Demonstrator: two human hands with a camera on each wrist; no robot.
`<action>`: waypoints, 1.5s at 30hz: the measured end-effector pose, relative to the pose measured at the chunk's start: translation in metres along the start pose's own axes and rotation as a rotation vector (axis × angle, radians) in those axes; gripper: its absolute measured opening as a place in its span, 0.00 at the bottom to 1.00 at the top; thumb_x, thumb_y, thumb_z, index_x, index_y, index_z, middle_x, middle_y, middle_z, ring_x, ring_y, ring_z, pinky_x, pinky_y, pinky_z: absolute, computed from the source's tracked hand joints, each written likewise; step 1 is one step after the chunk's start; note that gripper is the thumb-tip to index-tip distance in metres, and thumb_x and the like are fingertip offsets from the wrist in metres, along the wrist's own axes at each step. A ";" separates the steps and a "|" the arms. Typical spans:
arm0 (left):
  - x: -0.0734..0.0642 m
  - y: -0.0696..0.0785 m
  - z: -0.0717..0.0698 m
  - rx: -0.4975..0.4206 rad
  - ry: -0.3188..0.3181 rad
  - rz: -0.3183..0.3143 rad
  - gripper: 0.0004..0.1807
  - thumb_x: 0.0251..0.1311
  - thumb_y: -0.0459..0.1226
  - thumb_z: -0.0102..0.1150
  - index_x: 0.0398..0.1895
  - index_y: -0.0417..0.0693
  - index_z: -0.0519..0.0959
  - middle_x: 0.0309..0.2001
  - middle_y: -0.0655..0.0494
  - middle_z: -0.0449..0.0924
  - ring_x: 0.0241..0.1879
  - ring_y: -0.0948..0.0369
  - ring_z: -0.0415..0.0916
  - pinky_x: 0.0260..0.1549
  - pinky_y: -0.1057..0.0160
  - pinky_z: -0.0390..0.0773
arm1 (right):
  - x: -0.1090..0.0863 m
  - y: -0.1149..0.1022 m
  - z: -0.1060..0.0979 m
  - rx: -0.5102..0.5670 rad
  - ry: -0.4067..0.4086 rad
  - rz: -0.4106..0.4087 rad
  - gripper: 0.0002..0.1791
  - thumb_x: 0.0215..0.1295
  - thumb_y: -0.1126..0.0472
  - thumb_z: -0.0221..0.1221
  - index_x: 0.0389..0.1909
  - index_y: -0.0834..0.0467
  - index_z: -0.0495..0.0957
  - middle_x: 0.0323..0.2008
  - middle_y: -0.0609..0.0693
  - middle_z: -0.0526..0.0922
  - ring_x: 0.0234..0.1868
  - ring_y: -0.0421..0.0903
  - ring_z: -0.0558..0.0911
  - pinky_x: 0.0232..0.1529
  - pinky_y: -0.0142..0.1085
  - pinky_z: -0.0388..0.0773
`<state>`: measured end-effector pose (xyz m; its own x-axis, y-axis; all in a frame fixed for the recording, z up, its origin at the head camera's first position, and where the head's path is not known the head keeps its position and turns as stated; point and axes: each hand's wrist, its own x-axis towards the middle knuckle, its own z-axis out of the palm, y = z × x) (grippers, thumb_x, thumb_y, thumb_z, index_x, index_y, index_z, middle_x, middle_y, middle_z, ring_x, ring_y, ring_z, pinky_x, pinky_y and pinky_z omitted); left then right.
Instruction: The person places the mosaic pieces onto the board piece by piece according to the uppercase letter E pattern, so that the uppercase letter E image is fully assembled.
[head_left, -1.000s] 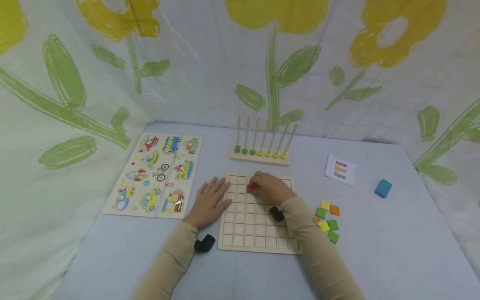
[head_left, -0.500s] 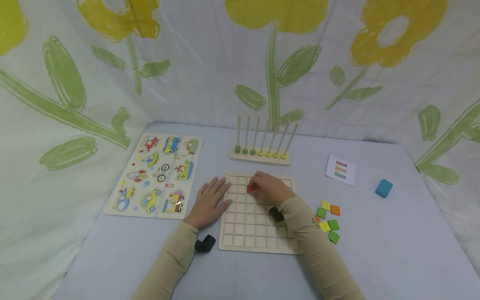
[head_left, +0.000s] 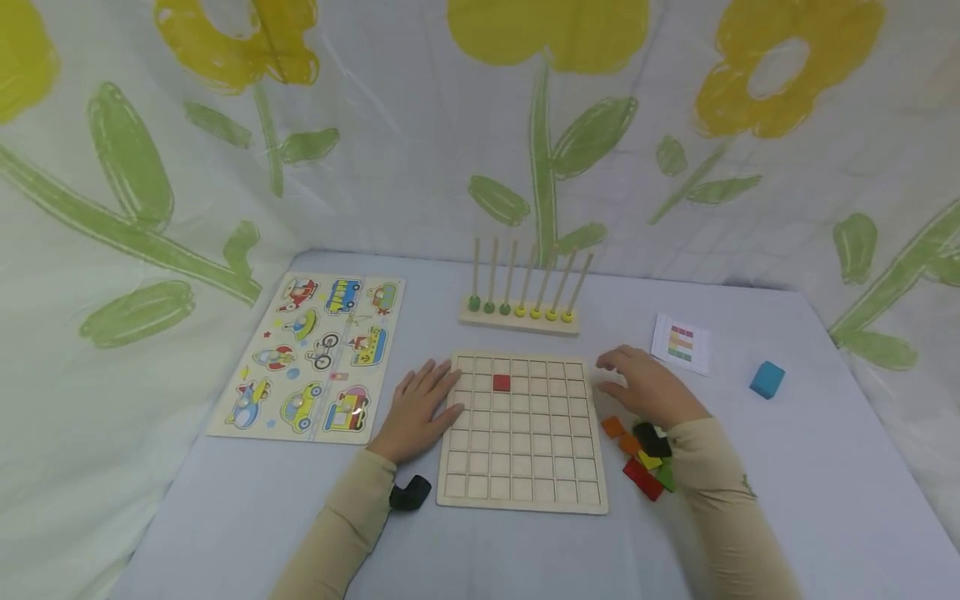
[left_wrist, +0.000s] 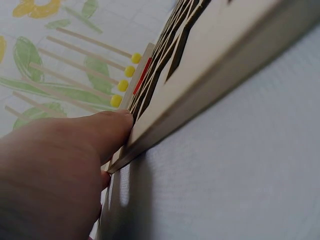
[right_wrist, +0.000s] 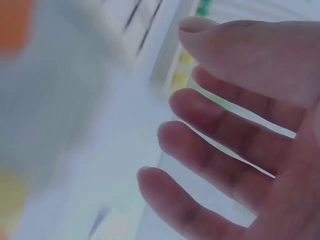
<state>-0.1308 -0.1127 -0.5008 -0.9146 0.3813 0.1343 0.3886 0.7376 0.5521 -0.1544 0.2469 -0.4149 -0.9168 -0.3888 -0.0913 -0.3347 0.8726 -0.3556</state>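
Note:
A wooden grid board [head_left: 522, 467] lies flat in the middle of the table, with one red square tile [head_left: 502, 382] in a top-row cell region, third column from the left. My left hand [head_left: 417, 414] rests at the board's left edge, fingers spread, thumb and fingertips on its rim; the left wrist view shows the thumb [left_wrist: 112, 131] on the edge. To the right of the board my right hand [head_left: 651, 388] hovers with loosely bent, parted fingers and holds nothing. Below it lie loose coloured tiles, including a red one [head_left: 643, 479] and an orange one [head_left: 612, 427], partly hidden by the wrist.
Behind the board stands a wooden peg rack [head_left: 519, 322] with green and yellow beads. A vehicle picture puzzle [head_left: 307, 358] lies at the left. At the right are a printed pattern card [head_left: 681, 342] and a blue block [head_left: 767, 379].
My right hand has let go of the red tile and moved right, off the board to above the loose tiles. The red tile stays in the grid. My left hand keeps its place.

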 end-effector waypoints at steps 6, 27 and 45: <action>-0.001 -0.001 0.001 0.004 -0.018 -0.019 0.31 0.68 0.51 0.49 0.71 0.51 0.62 0.74 0.51 0.54 0.75 0.50 0.43 0.72 0.45 0.40 | -0.039 0.039 -0.003 0.020 -0.031 0.118 0.19 0.62 0.60 0.63 0.53 0.61 0.76 0.47 0.57 0.80 0.48 0.55 0.77 0.50 0.52 0.78; 0.000 -0.003 0.003 0.005 -0.002 0.000 0.31 0.68 0.51 0.49 0.71 0.51 0.63 0.73 0.51 0.56 0.75 0.49 0.44 0.71 0.44 0.41 | -0.082 0.074 0.016 0.072 0.021 0.132 0.18 0.59 0.70 0.62 0.51 0.60 0.76 0.45 0.52 0.77 0.44 0.49 0.76 0.44 0.45 0.81; 0.000 0.000 0.001 0.003 -0.003 -0.005 0.30 0.68 0.50 0.50 0.70 0.50 0.64 0.73 0.50 0.56 0.75 0.48 0.45 0.71 0.44 0.41 | -0.071 0.050 0.000 0.060 0.057 0.128 0.12 0.59 0.68 0.63 0.44 0.59 0.76 0.43 0.52 0.78 0.45 0.52 0.76 0.46 0.50 0.80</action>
<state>-0.1308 -0.1127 -0.5016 -0.9161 0.3793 0.1295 0.3846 0.7409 0.5506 -0.1059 0.3180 -0.4266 -0.9624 -0.2570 -0.0873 -0.2026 0.8942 -0.3992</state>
